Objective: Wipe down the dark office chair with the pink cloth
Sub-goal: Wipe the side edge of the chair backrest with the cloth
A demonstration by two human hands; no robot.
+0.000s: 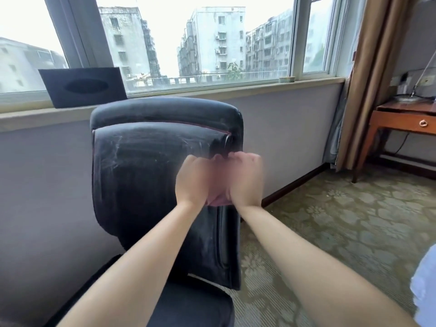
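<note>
The dark office chair stands in front of me, its backrest facing me with pale dusty smears across the upper left. My left hand and my right hand press side by side against the right part of the backrest. Both are closed over the pink cloth, which is bunched between them; only a strip of it shows between and below the palms. The hands are blurred. The chair's seat lies low in the picture, partly hidden by my forearms.
A dark tissue box leans on the window sill behind the chair. A wooden side table with a drawer stands at the right by a brown curtain. Patterned carpet covers the floor to the right.
</note>
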